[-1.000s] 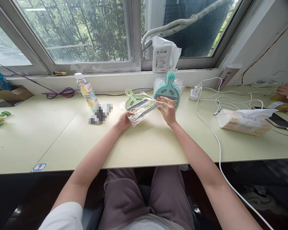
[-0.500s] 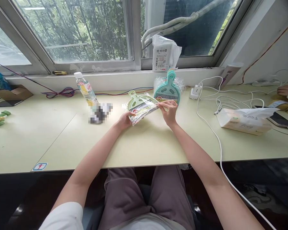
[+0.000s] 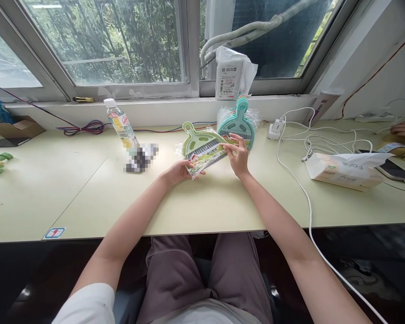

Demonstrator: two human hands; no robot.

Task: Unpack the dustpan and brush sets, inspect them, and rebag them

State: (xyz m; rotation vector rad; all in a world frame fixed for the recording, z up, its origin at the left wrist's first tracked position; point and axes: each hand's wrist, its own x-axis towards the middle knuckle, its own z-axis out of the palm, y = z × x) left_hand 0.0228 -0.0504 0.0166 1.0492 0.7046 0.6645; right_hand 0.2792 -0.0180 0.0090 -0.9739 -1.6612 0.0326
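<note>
Near the back edge of the tabletop (image 3: 222, 207), a bottle (image 3: 120, 121) stands. Further right, the left hand (image 3: 178, 172) grasps the lower left corner of a green dustpan (image 3: 200, 141), which is above the tabletop, between its front and back edges. The right hand (image 3: 238, 157) touches its right end; whether it pinches, I cannot tell. Behind are teal dustpans (image 3: 238, 121). The step seems to be handling the wrapper (image 3: 202, 163); the next move calls for steady left support.
</note>
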